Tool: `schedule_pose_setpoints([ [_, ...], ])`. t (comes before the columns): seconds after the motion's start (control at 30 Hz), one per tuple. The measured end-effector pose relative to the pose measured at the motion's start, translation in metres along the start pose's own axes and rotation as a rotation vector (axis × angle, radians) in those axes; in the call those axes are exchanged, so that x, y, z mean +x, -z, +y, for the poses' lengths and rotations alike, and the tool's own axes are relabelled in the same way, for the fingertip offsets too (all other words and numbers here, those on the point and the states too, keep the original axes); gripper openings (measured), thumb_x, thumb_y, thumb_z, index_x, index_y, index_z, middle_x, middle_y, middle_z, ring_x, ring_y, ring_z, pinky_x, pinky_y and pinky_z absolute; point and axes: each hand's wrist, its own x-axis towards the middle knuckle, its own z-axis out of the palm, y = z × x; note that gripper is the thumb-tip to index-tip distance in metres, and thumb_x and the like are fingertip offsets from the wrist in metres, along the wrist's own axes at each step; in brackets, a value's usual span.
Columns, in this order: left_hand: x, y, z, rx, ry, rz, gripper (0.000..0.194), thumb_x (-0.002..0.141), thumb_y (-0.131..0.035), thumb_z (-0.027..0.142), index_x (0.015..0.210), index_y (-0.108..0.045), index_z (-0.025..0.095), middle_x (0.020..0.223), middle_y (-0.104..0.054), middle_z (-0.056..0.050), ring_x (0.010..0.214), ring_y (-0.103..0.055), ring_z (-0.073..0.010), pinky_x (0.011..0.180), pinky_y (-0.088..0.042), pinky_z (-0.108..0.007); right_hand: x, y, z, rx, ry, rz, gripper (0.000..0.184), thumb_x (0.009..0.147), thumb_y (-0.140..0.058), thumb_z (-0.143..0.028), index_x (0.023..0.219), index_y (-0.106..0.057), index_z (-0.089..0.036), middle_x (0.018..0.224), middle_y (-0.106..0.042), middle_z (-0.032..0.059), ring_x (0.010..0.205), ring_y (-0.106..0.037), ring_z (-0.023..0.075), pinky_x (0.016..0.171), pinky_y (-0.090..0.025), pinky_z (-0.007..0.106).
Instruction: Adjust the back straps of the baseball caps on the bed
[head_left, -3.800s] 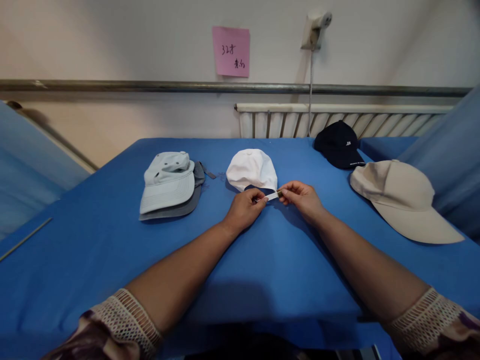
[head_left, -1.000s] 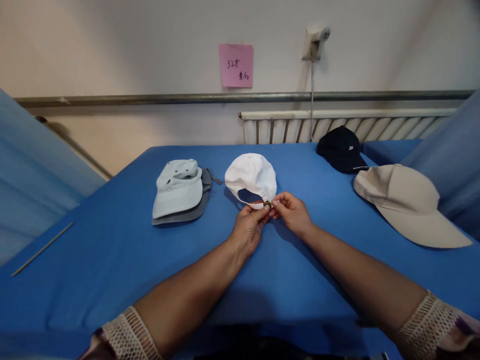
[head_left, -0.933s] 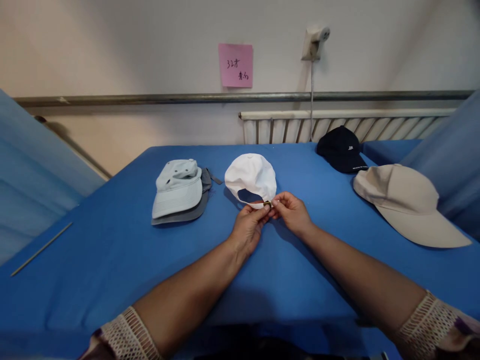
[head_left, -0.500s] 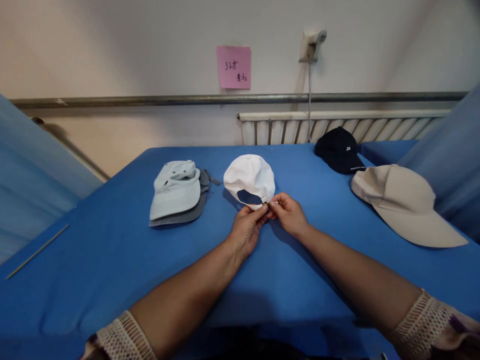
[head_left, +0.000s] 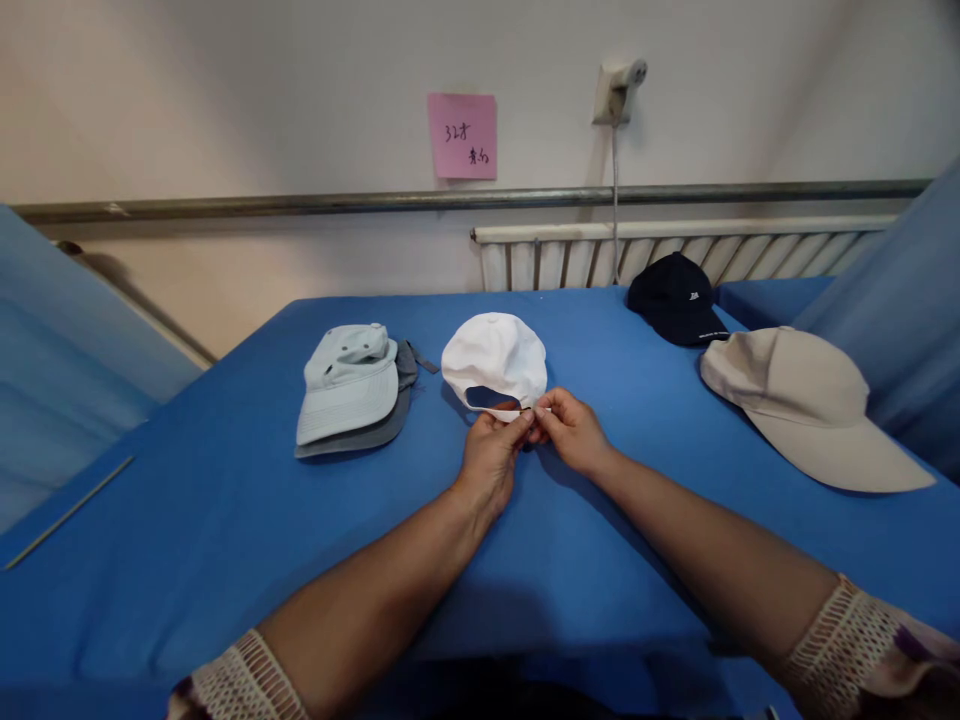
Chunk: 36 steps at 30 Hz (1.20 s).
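Note:
A white cap (head_left: pixel 496 350) rests on the blue-covered table with its back opening facing me. My left hand (head_left: pixel 491 450) pinches the cap's rear strap between thumb and fingers, just below the opening. Close beside it, my right hand (head_left: pixel 571 430) pinches the strap's end near a small dark buckle (head_left: pixel 526 410). Fingertips of both hands nearly touch and partly hide the buckle. The cap's brim is out of sight on the far side.
On the left, a light blue cap (head_left: pixel 349 385) lies over a grey cap (head_left: pixel 375 438). A black cap (head_left: pixel 675 298) and a beige cap (head_left: pixel 810 400) sit at the right. A thin stick (head_left: pixel 71 512) lies at the table's left edge. Behind stands a white radiator (head_left: pixel 555 262).
Both hands keep their pinch on the strap. The white cap's back opening looks slightly narrower and tilted, and the view has shifted a little.

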Motion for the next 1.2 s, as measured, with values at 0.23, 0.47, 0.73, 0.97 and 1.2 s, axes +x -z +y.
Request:
schedule_pose_setpoints([
  [0.23,0.0,-0.004,0.0,-0.004,-0.012,0.048,0.046,0.062,-0.084,0.023,0.095,-0.053,0.017,0.075,-0.065,0.001,0.065,-0.062,-0.0123,0.066,-0.048,-0.028,0.0,0.0,0.001,-0.024,0.021,-0.07,0.017,0.081,-0.062,-0.039,0.083,-0.055,-0.023,0.061,-0.062,-0.0052,0.053,-0.059,0.0123,0.054,-0.047,0.026],
  [0.47,-0.001,-0.002,0.006,-0.039,0.022,0.031,0.034,0.064,-0.083,0.02,0.087,-0.058,0.015,0.076,-0.066,-0.001,0.07,-0.064,-0.0132,0.071,-0.051,-0.029,-0.006,-0.001,-0.007,0.111,0.059,-0.096,0.02,0.08,-0.065,-0.039,0.08,-0.053,-0.022,0.063,-0.062,-0.0044,0.058,-0.06,0.0118,0.059,-0.049,0.027],
  [0.73,0.0,-0.002,0.007,-0.059,0.044,0.007,0.031,0.063,-0.083,0.019,0.082,-0.06,0.013,0.07,-0.066,-0.001,0.063,-0.063,-0.0126,0.067,-0.052,-0.028,-0.004,0.0,-0.009,0.148,-0.031,-0.05,0.029,0.073,-0.07,-0.044,0.077,-0.054,-0.021,0.059,-0.062,-0.0046,0.053,-0.06,0.0118,0.053,-0.049,0.026],
  [0.97,-0.001,-0.001,0.008,-0.119,0.093,-0.029,0.023,0.065,-0.082,0.016,0.078,-0.064,0.011,0.075,-0.069,-0.004,0.068,-0.065,-0.0125,0.07,-0.053,-0.025,-0.001,0.004,-0.012,0.191,-0.053,0.004,0.036,0.067,-0.076,-0.048,0.073,-0.055,-0.021,0.057,-0.061,-0.0045,0.049,-0.058,0.0109,0.051,-0.048,0.025],
  [1.2,-0.001,0.002,0.005,-0.22,0.136,-0.077,0.016,0.069,-0.076,0.005,0.079,-0.066,0.01,0.081,-0.07,-0.006,0.079,-0.067,-0.0152,0.08,-0.056,-0.028,0.002,0.006,-0.014,0.208,-0.072,0.028,0.036,0.068,-0.074,-0.049,0.074,-0.052,-0.021,0.055,-0.062,-0.0053,0.048,-0.057,0.0107,0.052,-0.047,0.025],
])
